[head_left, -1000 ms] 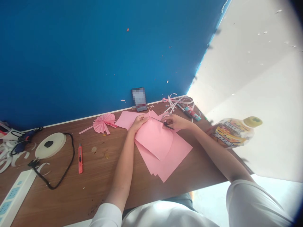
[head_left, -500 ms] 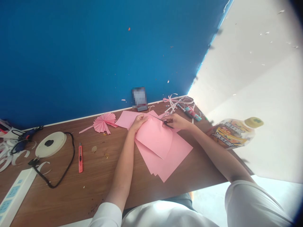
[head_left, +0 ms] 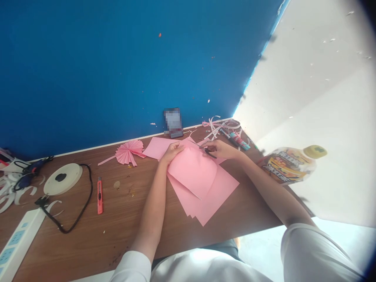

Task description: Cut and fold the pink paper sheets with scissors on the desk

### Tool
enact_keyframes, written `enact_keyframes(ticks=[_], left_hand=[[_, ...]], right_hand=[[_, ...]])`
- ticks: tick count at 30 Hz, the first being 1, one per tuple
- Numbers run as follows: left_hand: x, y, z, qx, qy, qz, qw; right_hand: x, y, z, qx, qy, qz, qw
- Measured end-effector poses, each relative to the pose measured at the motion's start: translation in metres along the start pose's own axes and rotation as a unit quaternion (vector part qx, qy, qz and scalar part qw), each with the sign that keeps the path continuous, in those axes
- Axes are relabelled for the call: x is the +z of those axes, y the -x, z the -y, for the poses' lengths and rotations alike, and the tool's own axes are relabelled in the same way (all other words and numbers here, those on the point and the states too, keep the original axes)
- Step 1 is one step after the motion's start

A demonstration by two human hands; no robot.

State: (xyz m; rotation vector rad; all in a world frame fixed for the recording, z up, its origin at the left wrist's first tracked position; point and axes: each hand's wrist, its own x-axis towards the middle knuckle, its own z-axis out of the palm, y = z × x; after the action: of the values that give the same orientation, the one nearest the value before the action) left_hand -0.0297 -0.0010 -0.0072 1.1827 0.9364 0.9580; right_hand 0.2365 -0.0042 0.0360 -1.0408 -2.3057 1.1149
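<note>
A curved sheet of pink paper (head_left: 192, 168) is pinched at its upper left edge by my left hand (head_left: 174, 152). My right hand (head_left: 214, 148) has its fingers in the handles of a pair of black-handled scissors (head_left: 210, 153). The blades lie at the far edge of the held sheet and point up and to the left. A narrow strip of paper (head_left: 192, 135) curls up beyond the blades. Under the held sheet, several more pink sheets (head_left: 221, 192) lie fanned on the wooden table (head_left: 126, 219).
To the left lie a pleated pink paper fan (head_left: 129, 152), a red utility knife (head_left: 100, 196), a cream round disc (head_left: 64, 180) with a black cord, and a power strip (head_left: 22, 235). A phone (head_left: 173, 122) leans on the wall. Paper strips (head_left: 223, 125) and a drink bottle (head_left: 289, 166) are at right.
The scissors and my right hand have shifted slightly right along the sheet's far edge. The strip beyond the blades is longer and curls higher. My left hand stays in place.
</note>
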Motion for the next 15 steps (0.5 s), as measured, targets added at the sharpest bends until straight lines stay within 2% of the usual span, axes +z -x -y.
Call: enact_keyframes(ticks=[6, 15], left_hand=[[0.0006, -0.0004, -0.0001, 0.01, -0.022, -0.001, 1.0], [0.0011, -0.0001, 0.0001, -0.007, -0.016, -0.002, 1.0]], right_hand=[[0.0034, -0.0019, -0.0038, -0.036, 0.083, 0.023, 0.996], [0.0043, -0.0014, -0.0021, -0.041, 0.136, 0.017, 0.99]])
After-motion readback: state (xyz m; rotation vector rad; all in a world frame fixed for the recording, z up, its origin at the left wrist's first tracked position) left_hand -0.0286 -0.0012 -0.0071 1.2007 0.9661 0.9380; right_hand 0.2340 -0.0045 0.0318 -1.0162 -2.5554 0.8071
